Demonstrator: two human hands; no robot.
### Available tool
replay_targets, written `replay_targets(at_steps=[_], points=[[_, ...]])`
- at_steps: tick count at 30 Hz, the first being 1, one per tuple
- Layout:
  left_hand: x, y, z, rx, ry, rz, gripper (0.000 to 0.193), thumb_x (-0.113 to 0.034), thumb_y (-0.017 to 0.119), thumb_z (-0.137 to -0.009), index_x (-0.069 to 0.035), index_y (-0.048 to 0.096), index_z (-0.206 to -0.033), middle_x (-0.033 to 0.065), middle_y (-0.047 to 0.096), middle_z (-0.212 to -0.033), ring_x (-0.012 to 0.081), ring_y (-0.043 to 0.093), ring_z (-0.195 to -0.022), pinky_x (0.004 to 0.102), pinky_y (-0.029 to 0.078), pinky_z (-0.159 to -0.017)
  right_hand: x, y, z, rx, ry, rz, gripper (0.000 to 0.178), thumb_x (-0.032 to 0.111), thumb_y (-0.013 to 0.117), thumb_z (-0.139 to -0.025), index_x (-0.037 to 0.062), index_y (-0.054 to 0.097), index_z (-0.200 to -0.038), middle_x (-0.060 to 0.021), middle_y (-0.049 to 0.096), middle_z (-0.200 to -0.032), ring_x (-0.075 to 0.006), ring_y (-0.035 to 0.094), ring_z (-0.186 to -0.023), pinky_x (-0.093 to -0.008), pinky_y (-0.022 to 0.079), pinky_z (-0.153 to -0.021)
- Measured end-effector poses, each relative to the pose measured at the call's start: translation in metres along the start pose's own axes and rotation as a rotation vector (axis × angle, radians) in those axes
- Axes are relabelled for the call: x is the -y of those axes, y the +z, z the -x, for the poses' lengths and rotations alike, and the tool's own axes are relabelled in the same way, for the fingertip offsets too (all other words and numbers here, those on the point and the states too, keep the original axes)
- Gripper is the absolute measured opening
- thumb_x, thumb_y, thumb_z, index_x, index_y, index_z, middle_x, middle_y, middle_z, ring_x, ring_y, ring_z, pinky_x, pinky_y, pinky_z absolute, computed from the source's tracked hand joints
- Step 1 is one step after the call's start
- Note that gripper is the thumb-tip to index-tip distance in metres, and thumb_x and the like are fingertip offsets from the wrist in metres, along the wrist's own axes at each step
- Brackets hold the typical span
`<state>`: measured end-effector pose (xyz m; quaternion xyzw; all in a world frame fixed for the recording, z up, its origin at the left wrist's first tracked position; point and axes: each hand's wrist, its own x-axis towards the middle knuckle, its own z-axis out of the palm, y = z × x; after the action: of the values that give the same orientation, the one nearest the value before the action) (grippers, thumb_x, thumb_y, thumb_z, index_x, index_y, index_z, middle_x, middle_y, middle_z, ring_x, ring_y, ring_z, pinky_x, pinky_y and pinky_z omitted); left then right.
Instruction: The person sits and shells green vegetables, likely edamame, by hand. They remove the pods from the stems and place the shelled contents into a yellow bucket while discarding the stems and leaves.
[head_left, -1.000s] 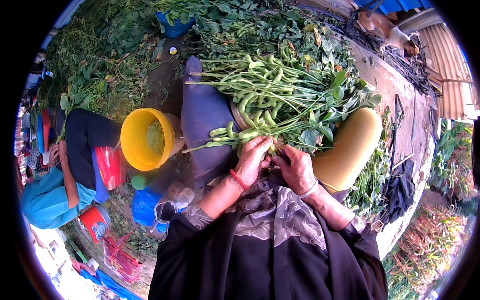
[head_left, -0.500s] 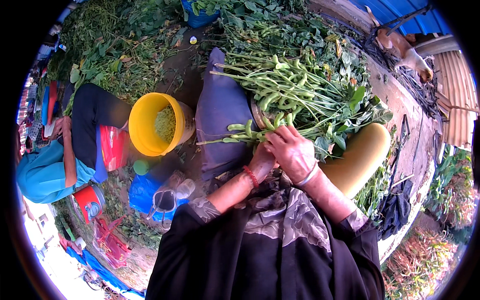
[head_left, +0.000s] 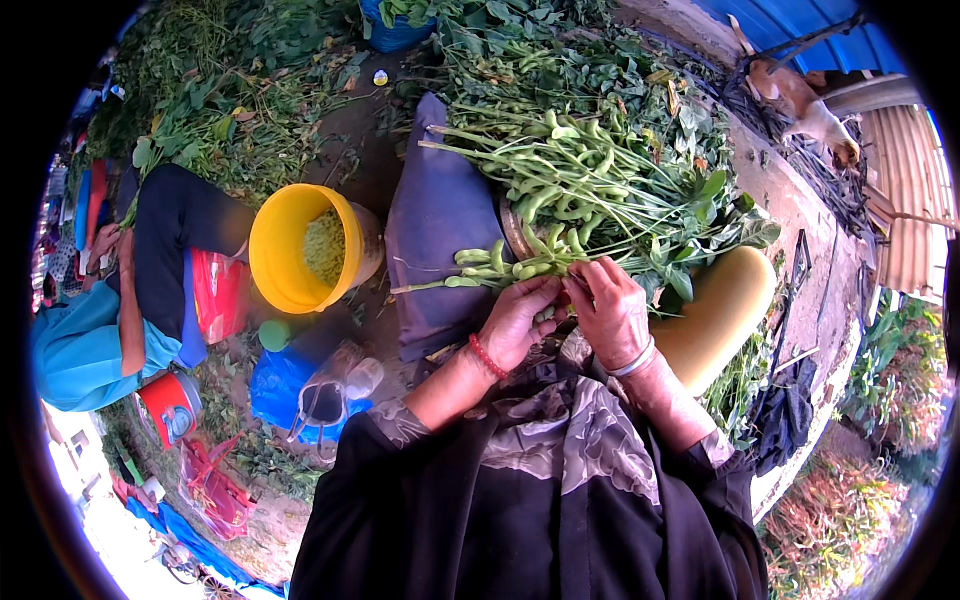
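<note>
Leafy, tangled soybean stalks (head_left: 640, 185) are sprawling before me as my right hand (head_left: 615, 312), its hold impossible to tell, is easing back off my left hand (head_left: 510, 325), apparently turning to closer fingertip work, while plump, curved pods (head_left: 535, 268) are lying just past my left fingers, which are pinching something small and green (head_left: 545, 314).

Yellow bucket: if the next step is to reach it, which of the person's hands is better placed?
Probably the left hand. The yellow bucket stands on the person's left, and the right hand is farther from it. Both hands are close together beside the pods, though.
</note>
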<state>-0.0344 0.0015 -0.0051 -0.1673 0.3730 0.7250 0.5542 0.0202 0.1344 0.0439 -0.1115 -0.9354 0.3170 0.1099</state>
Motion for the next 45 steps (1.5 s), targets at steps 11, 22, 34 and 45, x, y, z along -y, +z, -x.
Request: replay_targets(at_steps=[11,22,34,45], points=[[0.006,0.003,-0.012,0.030,0.017,-0.018,0.018,-0.025,0.055,-0.089,-0.011,0.061,-0.098,-0.0065,0.055,-0.083,0.0040,0.046,-0.072,0.0184,0.037,-0.060,-0.015,0.012,0.028,0.123,0.944,-1.134,0.012,0.021,0.060,-0.084,0.0097,0.059,-0.081,0.0035,0.053,-0.061,-0.0021,0.040,-0.043,-0.0148,0.027,-0.038],[0.016,0.015,-0.012,-0.133,0.198,-0.153,0.017,-0.022,0.061,-0.086,-0.007,0.060,-0.092,-0.0051,0.056,-0.076,0.0030,0.050,-0.065,0.0156,0.039,-0.054,-0.001,0.000,0.034,0.055,0.220,-0.198,0.019,0.007,0.051,-0.083,-0.0012,0.057,-0.100,-0.0193,0.061,-0.082,-0.0366,0.060,-0.071,-0.0384,0.047,-0.061],[0.007,0.005,-0.017,0.032,0.131,-0.101,0.018,-0.021,0.059,-0.087,-0.003,0.058,-0.088,-0.0023,0.053,-0.072,0.0034,0.045,-0.059,0.0157,0.034,-0.049,-0.020,0.000,0.030,0.209,0.772,-0.959,0.019,0.006,0.053,-0.082,-0.0019,0.060,-0.098,-0.0103,0.063,-0.068,-0.0119,0.059,-0.056,-0.0261,0.046,-0.052],[0.002,0.005,-0.014,0.073,0.163,-0.277,0.020,-0.025,0.058,-0.087,-0.004,0.059,-0.087,-0.0029,0.053,-0.072,0.0034,0.046,-0.058,0.0150,0.034,-0.048,-0.023,0.002,0.032,0.197,0.834,-0.957,0.019,0.005,0.050,-0.086,-0.0041,0.060,-0.099,-0.0021,0.061,-0.067,-0.0076,0.052,-0.053,-0.0209,0.043,-0.050]])
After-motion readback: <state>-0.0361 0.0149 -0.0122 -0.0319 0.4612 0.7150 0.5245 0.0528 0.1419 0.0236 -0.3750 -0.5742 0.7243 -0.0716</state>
